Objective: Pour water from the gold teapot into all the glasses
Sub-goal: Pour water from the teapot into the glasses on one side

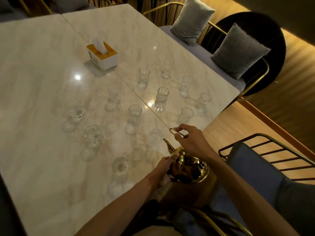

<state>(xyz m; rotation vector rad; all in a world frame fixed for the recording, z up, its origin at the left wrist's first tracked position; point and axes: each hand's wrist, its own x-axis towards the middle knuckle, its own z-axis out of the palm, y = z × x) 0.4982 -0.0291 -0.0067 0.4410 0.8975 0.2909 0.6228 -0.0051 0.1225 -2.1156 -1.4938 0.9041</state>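
Head view: gold teapot [189, 167] at near table [42, 68] edge, right hand [189, 140] pinching its thin wire handle [177, 133], left hand [166, 165] gripping the body below the spout — likely heavy, sloshing, slick polished metal, best carried by handle with steadied body — beside fragile clear glasses [134, 119].

1. Glasses [161, 99] stand spread across the desk [42, 68].
2. The tissue box [102, 56] sits behind them, to the left.
3. The teapot [188, 167] is at the desk's near right edge.
4. Cushions [238, 51] lie on the bench [201, 50] beyond the desk's right side.
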